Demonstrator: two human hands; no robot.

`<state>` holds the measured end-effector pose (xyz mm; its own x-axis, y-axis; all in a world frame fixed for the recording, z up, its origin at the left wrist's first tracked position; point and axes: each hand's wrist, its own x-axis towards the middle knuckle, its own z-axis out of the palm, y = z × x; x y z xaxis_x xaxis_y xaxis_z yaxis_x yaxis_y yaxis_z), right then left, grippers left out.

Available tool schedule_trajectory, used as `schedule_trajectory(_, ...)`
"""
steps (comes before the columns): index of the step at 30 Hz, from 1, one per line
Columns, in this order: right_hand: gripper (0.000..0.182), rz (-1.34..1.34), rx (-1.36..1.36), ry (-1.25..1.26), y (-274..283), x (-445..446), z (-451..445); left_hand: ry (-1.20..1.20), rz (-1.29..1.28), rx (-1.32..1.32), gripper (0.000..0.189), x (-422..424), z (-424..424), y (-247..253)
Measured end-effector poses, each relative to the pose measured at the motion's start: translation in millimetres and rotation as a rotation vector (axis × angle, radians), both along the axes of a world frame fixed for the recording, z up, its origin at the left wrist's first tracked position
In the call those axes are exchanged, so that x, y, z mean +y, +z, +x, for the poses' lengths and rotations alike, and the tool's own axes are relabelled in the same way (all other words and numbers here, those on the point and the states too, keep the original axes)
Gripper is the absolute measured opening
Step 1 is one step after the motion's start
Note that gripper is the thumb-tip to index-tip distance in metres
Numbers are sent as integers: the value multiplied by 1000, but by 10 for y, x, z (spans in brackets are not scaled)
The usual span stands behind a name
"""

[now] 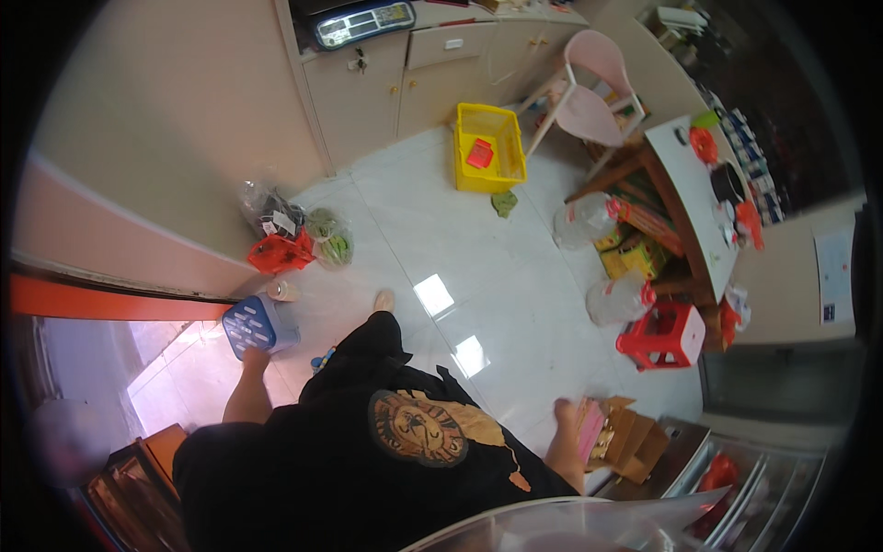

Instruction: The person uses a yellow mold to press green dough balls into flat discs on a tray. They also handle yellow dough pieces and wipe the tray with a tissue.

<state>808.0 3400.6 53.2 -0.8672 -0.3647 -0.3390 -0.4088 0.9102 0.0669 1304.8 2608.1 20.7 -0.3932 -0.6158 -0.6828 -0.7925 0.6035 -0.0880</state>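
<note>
My left hand (256,358) hangs low at the left, overlapping the near edge of a blue-topped plastic step stool (247,326) in the view. Whether it touches the stool I cannot tell. On the other side my right hand (563,410) hangs beside an open cardboard box (631,441) and a pink packet (590,429). The fingers of both hands are too small and blurred to make out. A jar with a pale lid (281,290) stands by the stool. Between my arms is my black shirt (324,476) with a lion print.
Ahead are a yellow plastic basket (491,181) and a pink chair (586,117). Bags of greens (336,241) and a red plastic bag (281,254) lie by the left wall. Large clear bottles (583,221) and a red stool (666,334) stand by the white-topped table (679,162).
</note>
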Motion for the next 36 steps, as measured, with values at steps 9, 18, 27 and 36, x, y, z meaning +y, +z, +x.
schedule_trajectory(9, 57, -493, 175, -215, 1155, -4211, -3363, 39, 47, 41, 21, 90, -66, 334)
schedule_trajectory(18, 49, -691, 531, 613, 2168, -8042, -6120, 947, -350, 671, 42, -1307, -2707, 1383)
schedule_trajectory(27, 48, -557, 610, 586, 2575, -11095, -7805, 1235, -423, 343, 48, 94, -3653, 2069)
schedule_trajectory(36, 47, -1451, 63, 180, 3387, -11437, -8866, 1598, -423, 105, 47, 1441, -4159, 1983)
